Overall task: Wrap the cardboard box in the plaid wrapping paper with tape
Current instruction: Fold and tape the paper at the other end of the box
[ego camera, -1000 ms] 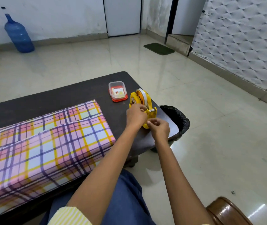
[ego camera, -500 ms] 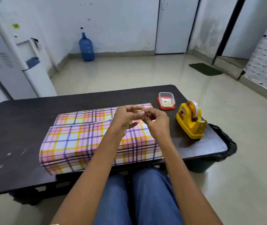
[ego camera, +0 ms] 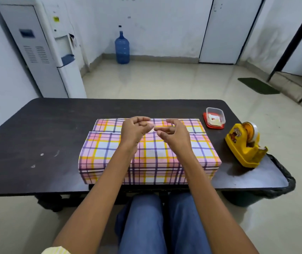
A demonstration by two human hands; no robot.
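Plaid wrapping paper covers every side of the cardboard box that I can see; the box lies at the middle of the dark surface, a paper overlap running across its top; both hands hover over that overlap; the left hand pinches a small pale tape strip between thumb and forefinger; the right hand curls its fingers just beside the strip, though I cannot tell whether it grips it; a yellow tape dispenser sits at 3 o'clock of the box, a small plastic container at 1 o'clock.
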